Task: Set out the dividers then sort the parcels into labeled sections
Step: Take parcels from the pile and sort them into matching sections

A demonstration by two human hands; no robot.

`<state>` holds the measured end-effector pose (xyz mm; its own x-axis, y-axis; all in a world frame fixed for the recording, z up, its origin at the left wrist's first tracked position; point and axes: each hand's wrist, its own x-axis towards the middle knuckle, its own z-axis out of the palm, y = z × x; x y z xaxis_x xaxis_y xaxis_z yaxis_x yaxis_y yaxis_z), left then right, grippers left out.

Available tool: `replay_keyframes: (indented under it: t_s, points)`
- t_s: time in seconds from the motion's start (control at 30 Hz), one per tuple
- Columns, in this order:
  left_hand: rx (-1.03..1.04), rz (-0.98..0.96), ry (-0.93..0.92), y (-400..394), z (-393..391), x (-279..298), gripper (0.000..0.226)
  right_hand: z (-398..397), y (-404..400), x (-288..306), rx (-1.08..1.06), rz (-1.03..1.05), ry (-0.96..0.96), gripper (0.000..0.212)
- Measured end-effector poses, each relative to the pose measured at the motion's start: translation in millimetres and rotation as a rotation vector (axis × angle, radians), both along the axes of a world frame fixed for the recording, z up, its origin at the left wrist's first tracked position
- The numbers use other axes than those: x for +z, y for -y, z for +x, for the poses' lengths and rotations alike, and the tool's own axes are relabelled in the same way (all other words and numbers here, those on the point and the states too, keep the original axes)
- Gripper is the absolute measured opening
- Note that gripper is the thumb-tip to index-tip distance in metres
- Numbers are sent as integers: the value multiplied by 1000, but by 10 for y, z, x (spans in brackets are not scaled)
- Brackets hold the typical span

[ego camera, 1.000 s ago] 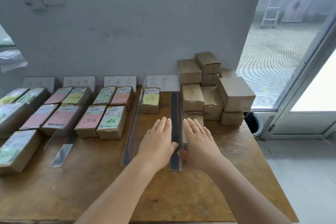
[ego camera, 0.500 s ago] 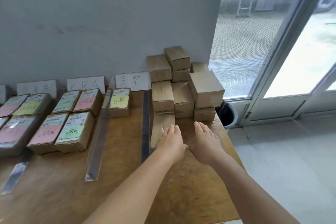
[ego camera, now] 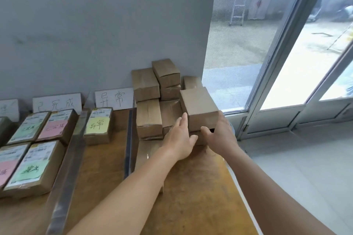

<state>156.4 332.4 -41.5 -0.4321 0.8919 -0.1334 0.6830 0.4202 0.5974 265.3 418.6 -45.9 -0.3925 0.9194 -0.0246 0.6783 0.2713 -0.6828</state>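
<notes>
Reaching into the stack at the desk's (ego camera: 200, 206) far right corner, my left hand (ego camera: 179, 139) lies flat with straight fingers against the left face of the near-right parcel (ego camera: 200, 108), and my right hand (ego camera: 219, 135) cups its right side, thumb curling under the front edge. Plain stiff cardboard, probably light, with taped smooth faces that could slip; squeezing both sides low seems safest. Left stands the clear divider (ego camera: 129, 139), then the labeled parcel (ego camera: 97, 126).
</notes>
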Motion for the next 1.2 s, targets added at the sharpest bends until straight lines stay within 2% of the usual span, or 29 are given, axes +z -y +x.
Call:
replay_keyframes:
  t_s: [0.1, 0.23, 0.3, 0.4, 0.5, 0.57, 0.67, 0.7, 0.87, 1.0, 1.13, 1.2]
  points:
    - [63, 30, 32, -271, 23, 53, 78, -4, -269, -30, 18, -51, 31, 82]
    - [196, 42, 71, -572, 78, 94, 74, 1, -581, -73, 56, -148, -57, 83]
    - [266, 46, 94, -673, 125, 94, 72, 8, -711, -96, 71, -210, -88, 70]
    - [331, 89, 119, -725, 220, 88, 65, 42, -784, -152, 157, -220, -123, 38]
    - [369, 164, 135, -698, 327, 83, 59, 136, -790, -163, 198, -199, -216, 33]
    - [398, 214, 130, -656, 384, 72, 62, 209, -757, -137, 196, -182, -289, 41]
    - [454, 299, 129, -534, 487, 86, 62, 320, -643, -112, 197, -151, -388, 67]
    - [461, 332, 132, -482, 526, 89, 60, 358, -589, -99, 200, -139, -434, 69]
    - [432, 355, 232, -74, 799, 78, 53, 527, -195, 13, 200, -72, -608, 26]
    - [453, 358, 333, 301, 966, -15, 59, 671, 216, -22, 183, -42, -570, 14]
    - [475, 291, 392, 657, 1142, -67, 51, 860, 595, -119, 200, 113, -520, 14]
    - [457, 280, 433, 784, 1241, -93, 52, 947, 776, -237, 214, 181, -453, 4]
